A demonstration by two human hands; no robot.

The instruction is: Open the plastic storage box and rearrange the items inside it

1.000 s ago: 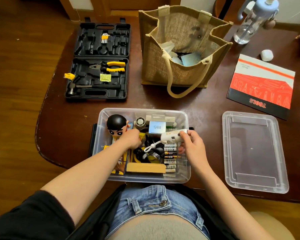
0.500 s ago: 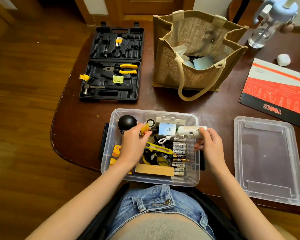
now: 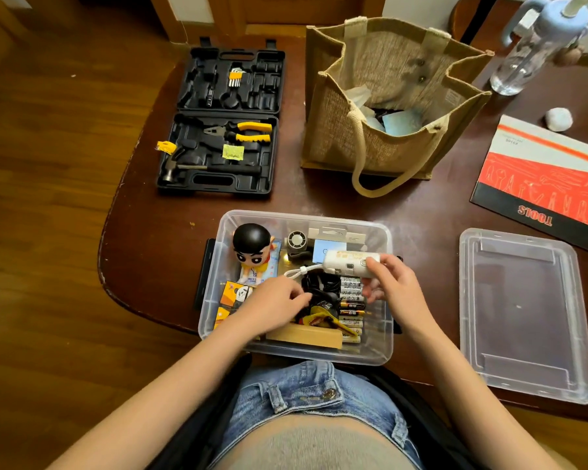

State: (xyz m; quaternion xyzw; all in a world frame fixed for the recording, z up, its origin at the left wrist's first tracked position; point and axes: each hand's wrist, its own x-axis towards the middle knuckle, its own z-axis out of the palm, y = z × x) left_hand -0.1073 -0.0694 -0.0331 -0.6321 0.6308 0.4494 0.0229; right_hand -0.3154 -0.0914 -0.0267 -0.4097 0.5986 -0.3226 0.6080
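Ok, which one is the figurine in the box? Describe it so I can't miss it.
Find the clear plastic storage box at the near edge of the dark wooden table, its lid lying off to the right. In its far left corner stands the figurine, just left of a small round fan. It alone has a big glossy black head with thick cartoon eyebrows.

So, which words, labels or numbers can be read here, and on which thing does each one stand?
"TOOLS", seen upside down: on the red booklet.
Small grey print at the booklet's top: too blurred to read.
Batteries in the storage box: print too small.
White device in the right hand: markings unreadable.
Blue card: text hidden.
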